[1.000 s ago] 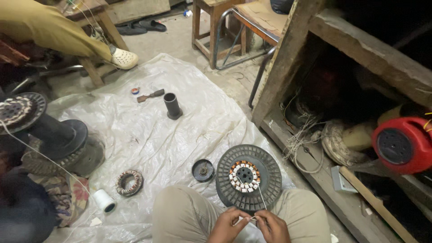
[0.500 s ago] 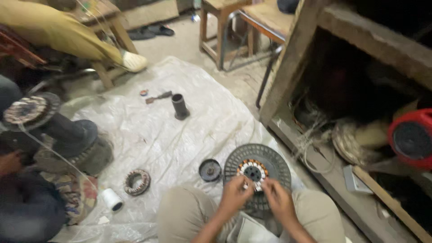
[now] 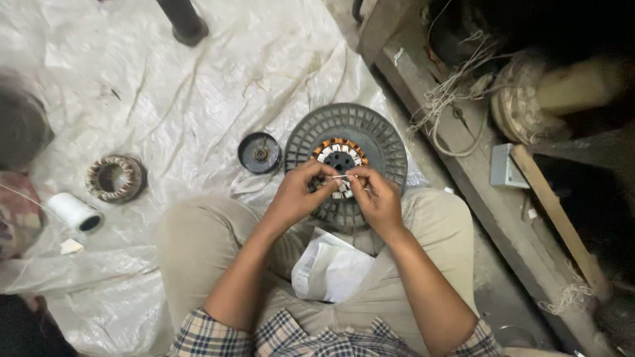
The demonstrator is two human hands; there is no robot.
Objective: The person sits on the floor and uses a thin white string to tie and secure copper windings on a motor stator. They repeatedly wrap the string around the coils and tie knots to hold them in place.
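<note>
**Fan motor winding: coils in place, thread work under way**

While the person sits cross-legged on the white plastic sheet (image 3: 198,86) spread over the floor, the round grey fan motor (image 3: 346,158) lies flat against the knees, its ribbed rim facing up. At its centre, the ring of copper coils (image 3: 338,149) looks already wound and seated, with white slips between the coils. That part appears done.

Both hands meet just over the near edge of that ring. The left hand (image 3: 301,195) has its fingers pinched narrow on a thin white thread (image 3: 338,176), and the right hand (image 3: 376,197) pinches the other end of the same short stretch, which is drawn taut between them. Whether the thread is being knotted or only pulled tight I cannot tell; it is too fine at this size.

What seems left is the tying around the rest of the ring and the closing-up. A small dark round cap (image 3: 259,153) lies just beside the motor, apart from it. A second coil ring (image 3: 114,178) and a white spool (image 3: 75,211) sit well apart to the left, untouched. A folded white paper (image 3: 331,268) rests on the lap.
</note>
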